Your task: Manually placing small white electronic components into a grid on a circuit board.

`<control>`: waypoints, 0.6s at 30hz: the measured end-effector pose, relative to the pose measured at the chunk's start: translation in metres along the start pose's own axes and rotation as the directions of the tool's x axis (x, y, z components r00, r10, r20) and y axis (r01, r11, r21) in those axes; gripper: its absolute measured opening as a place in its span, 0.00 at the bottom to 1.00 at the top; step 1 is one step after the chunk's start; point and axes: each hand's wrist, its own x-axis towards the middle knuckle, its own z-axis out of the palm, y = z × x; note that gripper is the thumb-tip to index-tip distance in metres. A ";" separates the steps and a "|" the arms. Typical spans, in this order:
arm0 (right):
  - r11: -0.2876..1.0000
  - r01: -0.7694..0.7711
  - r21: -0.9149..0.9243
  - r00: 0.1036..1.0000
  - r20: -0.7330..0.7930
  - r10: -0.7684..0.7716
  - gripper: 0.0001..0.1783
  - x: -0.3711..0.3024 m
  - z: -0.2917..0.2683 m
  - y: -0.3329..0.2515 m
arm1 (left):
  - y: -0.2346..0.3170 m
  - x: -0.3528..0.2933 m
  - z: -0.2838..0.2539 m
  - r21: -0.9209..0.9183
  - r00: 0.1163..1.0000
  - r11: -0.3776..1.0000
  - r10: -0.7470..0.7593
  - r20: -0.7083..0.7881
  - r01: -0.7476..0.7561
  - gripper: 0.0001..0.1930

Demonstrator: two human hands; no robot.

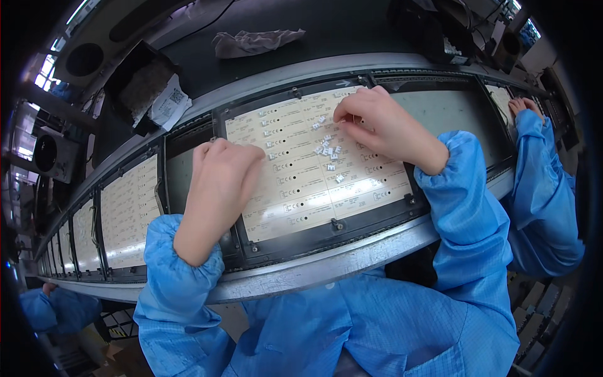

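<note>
Your left hand [223, 179] is over the left edge of the cream circuit-board panel [270, 217], with the fingers bent and turned inward to the boards. Its fingertips are partly hidden, so I cannot tell if they are apart or closed on some part. Your right hand [380, 125] is above the far right part of the same panel, thumb and forefinger brought near each other; whether a small piece is between them, I cannot tell.

The loose white connectors [328, 149] lie in a scattered group on the panel, between your two hands and closer to the right one. Some more white pieces stand in a column along the panel's left side, beside your left fingers.

The panel sits inside a black carrier frame [339, 225], with screws along its border. On your side, the metal rail [326, 270] runs along the line, and both your forearms pass over it. At the right of the frame there is a wide gap before the next carrier; at the left, a narrower one. Beyond the far rail [251, 81] are a black bin [138, 85] and a crumpled cloth [257, 43]. A co-worker's hand [526, 107] is at the far right, well apart from yours.
</note>
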 end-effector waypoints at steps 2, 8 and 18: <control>1.000 -0.014 0.003 1.000 -0.005 0.014 0.05 -0.003 0.000 0.002 | 0.005 0.001 0.000 0.079 0.995 0.992 0.100 -0.004 -0.100 0.05; 0.998 0.045 -0.044 0.999 -0.004 -0.045 0.06 -0.004 0.002 0.005 | 0.002 0.001 0.012 -0.021 0.997 0.997 0.075 0.037 -0.074 0.07; 0.994 0.032 -0.103 0.999 -0.024 -0.035 0.06 -0.006 -0.010 0.012 | 0.004 0.006 0.012 -0.201 0.995 0.979 0.011 0.100 0.010 0.06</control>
